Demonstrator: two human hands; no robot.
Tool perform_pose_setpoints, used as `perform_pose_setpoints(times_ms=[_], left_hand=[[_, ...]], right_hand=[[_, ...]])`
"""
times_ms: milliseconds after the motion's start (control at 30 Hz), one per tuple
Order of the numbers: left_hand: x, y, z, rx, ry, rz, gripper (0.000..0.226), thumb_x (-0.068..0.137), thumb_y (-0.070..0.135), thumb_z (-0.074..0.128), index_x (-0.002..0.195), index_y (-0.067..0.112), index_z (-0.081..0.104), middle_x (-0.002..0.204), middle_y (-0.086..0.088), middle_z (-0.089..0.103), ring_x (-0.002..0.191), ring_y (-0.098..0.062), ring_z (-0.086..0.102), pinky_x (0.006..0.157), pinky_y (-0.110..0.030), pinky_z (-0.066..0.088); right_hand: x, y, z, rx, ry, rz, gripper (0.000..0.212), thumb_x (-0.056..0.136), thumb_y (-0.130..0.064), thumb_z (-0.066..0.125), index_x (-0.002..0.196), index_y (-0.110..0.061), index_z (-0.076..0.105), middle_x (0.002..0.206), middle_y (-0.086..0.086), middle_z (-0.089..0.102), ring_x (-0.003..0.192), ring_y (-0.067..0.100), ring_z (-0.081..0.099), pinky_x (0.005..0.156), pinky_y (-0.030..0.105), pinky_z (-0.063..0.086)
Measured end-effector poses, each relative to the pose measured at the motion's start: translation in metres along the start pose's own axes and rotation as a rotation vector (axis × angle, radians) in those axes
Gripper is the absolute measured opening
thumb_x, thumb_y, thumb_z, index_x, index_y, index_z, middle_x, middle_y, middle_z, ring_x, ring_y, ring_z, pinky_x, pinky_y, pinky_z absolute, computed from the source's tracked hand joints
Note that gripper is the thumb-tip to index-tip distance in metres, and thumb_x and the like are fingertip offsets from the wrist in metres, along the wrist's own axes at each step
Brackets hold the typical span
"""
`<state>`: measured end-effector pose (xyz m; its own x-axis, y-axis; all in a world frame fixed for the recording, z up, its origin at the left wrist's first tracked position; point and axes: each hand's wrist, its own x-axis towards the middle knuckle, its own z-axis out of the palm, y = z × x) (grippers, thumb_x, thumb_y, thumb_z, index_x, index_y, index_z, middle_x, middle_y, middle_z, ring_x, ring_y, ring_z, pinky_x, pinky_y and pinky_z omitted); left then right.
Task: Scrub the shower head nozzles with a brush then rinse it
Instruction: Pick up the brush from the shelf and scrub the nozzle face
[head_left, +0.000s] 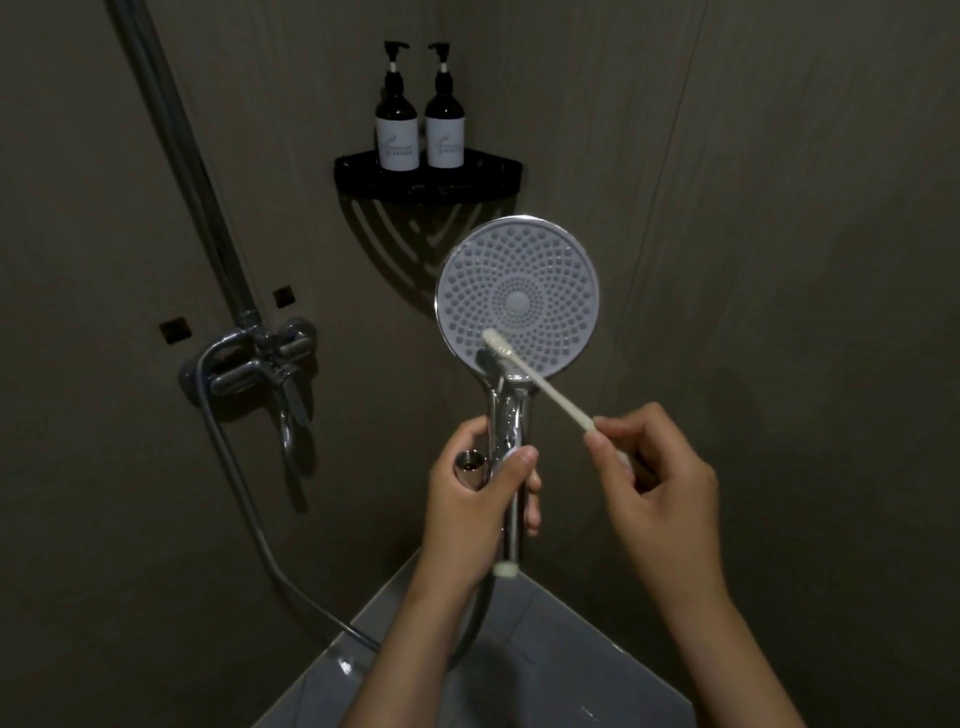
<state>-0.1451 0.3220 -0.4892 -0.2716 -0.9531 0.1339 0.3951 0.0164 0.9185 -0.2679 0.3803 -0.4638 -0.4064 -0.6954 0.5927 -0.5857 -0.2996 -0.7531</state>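
Left hand (475, 499) is wrapped round the chrome handle of the shower head (517, 301), fingers curled tight, thumb across the front. It's up in front of me, off its holder, with the nozzle face turned toward me. That way I can see every nozzle and the head can't twist under brush pressure. Right hand (660, 467) pinches the far end of the brush (543, 383), thumb and fingertips (618, 422) closed on the thin pale shaft and the other fingers loosely curled behind. The end grip gives reach and a light touch, not force. The bristle end sits on the lower left of the face, just above the neck, so I reckon I'm mid-scrub with most of the face left to cover. A pale-capped stick lies along the handle under my left fingers; I can't tell what it is. The hose (267, 545) hangs slack from the tap (260, 358), and it looks to have enough play to angle the head freely. No water visible, so the rinse isn't done yet. Two pump bottles (397, 130) stand on the corner shelf (426, 179), well apart from the work.
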Motion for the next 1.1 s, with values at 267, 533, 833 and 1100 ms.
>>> perform_pose_setpoints(times_ms=[267,533,833,1100], left_hand=[[0.0,0.002,0.003,0.006,-0.019,0.014,0.016,0.087,0.003,0.06,0.101,0.006,0.053,0.06,-0.012,0.056,0.041,-0.021,0.048,0.041,-0.025,0.042],[0.0,0.0,0.002,0.023,0.016,0.03,0.019,0.087,0.004,0.06,0.103,0.0,0.051,0.057,-0.011,0.054,0.04,-0.018,0.048,0.04,-0.025,0.044],[-0.002,0.0,0.002,0.018,0.006,0.001,0.02,0.086,0.003,0.062,0.104,0.006,0.052,0.06,-0.013,0.056,0.041,-0.021,0.048,0.041,-0.026,0.042],[-0.005,-0.001,0.004,0.151,0.011,0.127,0.023,0.085,-0.005,0.059,0.105,0.005,0.06,0.079,0.001,0.071,0.073,-0.006,0.066,0.063,-0.016,0.05]], right_hand=[[0.005,-0.002,0.012,-0.032,0.07,0.013,0.009,0.084,-0.03,0.058,0.077,-0.026,0.053,0.076,-0.015,0.064,0.059,0.006,0.058,0.054,0.03,0.047],[-0.006,-0.001,0.023,-0.079,-0.043,-0.022,0.01,0.084,-0.032,0.058,0.08,-0.037,0.051,0.076,-0.012,0.067,0.07,0.005,0.065,0.059,0.041,0.053],[0.004,-0.007,0.017,-0.051,0.135,-0.012,0.008,0.085,-0.028,0.057,0.081,-0.023,0.051,0.071,-0.016,0.061,0.062,0.005,0.058,0.055,0.033,0.048],[-0.009,-0.01,0.03,-0.035,0.027,0.015,0.008,0.084,-0.029,0.057,0.079,-0.03,0.05,0.075,-0.012,0.066,0.067,0.008,0.063,0.058,0.038,0.051]])
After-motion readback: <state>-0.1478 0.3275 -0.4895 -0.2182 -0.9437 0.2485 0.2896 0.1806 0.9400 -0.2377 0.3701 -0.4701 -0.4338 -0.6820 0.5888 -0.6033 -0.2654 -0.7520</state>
